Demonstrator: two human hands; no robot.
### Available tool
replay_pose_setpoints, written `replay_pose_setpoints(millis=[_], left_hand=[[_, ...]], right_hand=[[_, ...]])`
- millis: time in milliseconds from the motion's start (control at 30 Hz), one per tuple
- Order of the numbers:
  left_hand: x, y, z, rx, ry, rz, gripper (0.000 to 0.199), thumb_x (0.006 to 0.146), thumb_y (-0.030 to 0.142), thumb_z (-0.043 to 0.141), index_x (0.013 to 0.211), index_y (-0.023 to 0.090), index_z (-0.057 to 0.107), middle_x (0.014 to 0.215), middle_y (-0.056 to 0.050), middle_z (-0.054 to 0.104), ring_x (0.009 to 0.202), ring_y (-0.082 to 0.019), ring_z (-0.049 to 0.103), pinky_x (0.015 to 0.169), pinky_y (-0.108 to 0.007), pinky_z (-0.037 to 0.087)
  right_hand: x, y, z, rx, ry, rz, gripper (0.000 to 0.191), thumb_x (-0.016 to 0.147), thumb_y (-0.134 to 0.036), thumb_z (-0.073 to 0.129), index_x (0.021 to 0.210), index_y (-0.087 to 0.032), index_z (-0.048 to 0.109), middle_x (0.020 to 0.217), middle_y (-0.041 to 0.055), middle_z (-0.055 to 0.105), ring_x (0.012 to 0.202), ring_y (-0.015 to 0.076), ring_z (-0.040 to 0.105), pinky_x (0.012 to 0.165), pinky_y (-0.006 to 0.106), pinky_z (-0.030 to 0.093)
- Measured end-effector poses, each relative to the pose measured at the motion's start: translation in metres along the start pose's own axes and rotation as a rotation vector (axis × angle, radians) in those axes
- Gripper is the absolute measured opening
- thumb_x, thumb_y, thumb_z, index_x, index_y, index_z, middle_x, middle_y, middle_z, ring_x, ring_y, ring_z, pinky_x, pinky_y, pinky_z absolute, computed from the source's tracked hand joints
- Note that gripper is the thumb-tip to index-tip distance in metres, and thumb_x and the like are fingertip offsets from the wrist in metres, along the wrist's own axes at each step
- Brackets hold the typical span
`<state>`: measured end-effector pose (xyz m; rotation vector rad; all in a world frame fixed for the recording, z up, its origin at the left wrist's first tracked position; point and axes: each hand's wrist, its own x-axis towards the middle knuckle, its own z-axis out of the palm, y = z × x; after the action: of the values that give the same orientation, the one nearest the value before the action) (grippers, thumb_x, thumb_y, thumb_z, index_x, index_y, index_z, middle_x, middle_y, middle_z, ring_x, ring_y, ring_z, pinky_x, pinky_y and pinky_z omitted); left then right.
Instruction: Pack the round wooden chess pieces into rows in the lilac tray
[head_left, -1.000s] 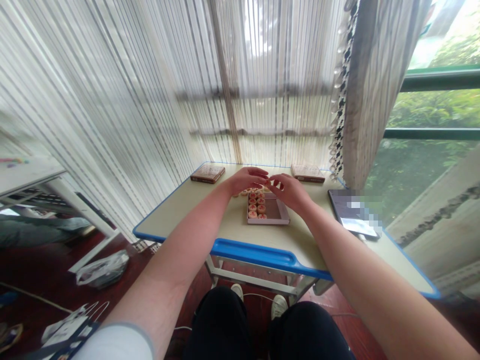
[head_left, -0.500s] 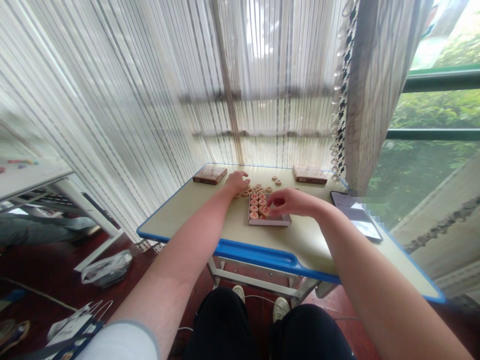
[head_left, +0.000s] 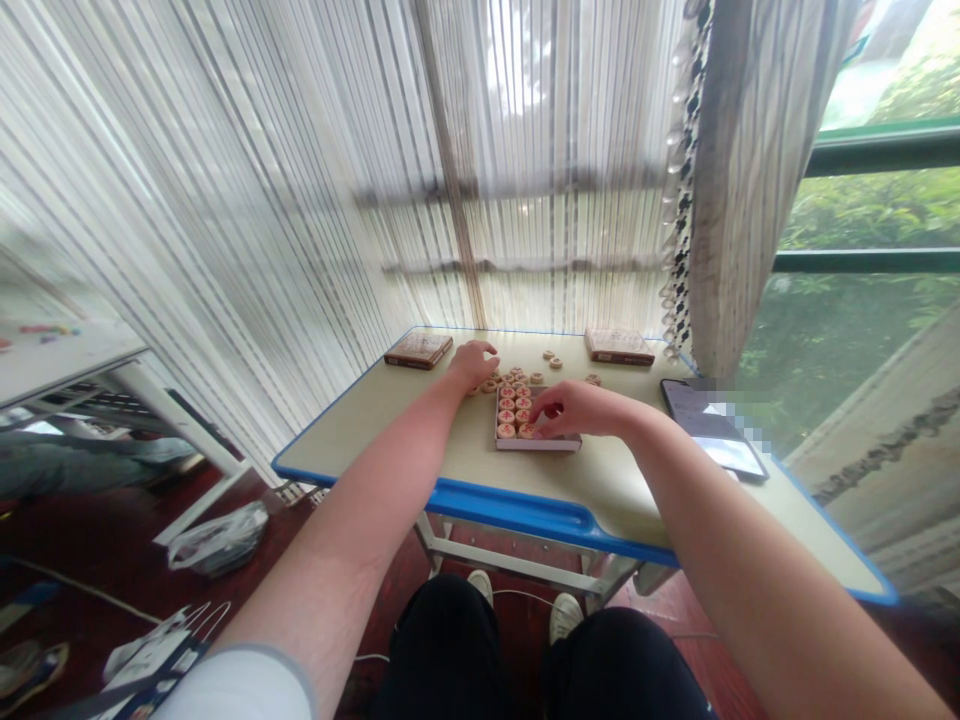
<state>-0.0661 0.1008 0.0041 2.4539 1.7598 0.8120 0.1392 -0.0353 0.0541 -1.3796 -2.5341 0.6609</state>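
A shallow open box point(head_left: 538, 445) sits on the table, with round wooden Chinese chess pieces point(head_left: 507, 405) bearing red characters set in two columns on its left side. My right hand point(head_left: 566, 408) reaches over the box's right part, its fingertips pinched at the piece point(head_left: 527, 432) at the near end of the second column. Beyond the box lies a cluster of loose pieces point(head_left: 516, 375). My left hand point(head_left: 472, 362) rests at the left edge of that cluster, fingers curved with a gap between thumb and forefinger; it partly hides some pieces.
Flat brown boxes stand at the back left point(head_left: 418, 350) and back right point(head_left: 619, 346) of the table point(head_left: 360, 430). A phone point(head_left: 712, 430) lies at the right edge. A few stray pieces point(head_left: 553, 360) are near the back. Stringed curtains point(head_left: 300, 180) hang behind.
My right hand has lowered slightly to the left, and the piece at its fingertips now sits at the near end of the second column. The left hand stays in place.
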Motion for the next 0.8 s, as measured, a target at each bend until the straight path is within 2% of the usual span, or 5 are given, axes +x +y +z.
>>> replay_pose_setpoints(millis=[800], left_hand=[[0.0021, -0.0013, 0.0004, -0.069, -0.016, -0.051, 0.032, 0.076, 0.035, 0.051, 0.097, 0.016, 0.067, 0.098, -0.01, 0.067, 0.093, -0.021, 0.06, 0.085, -0.03, 0.044]], right_hand=[[0.0004, -0.0017, 0.0011, 0.013, 0.034, -0.012, 0.027, 0.067, -0.04, 0.064, 0.088, -0.025, 0.071, 0.07, -0.0005, 0.062, 0.059, 0.0117, 0.049, 0.055, 0.024, 0.035]])
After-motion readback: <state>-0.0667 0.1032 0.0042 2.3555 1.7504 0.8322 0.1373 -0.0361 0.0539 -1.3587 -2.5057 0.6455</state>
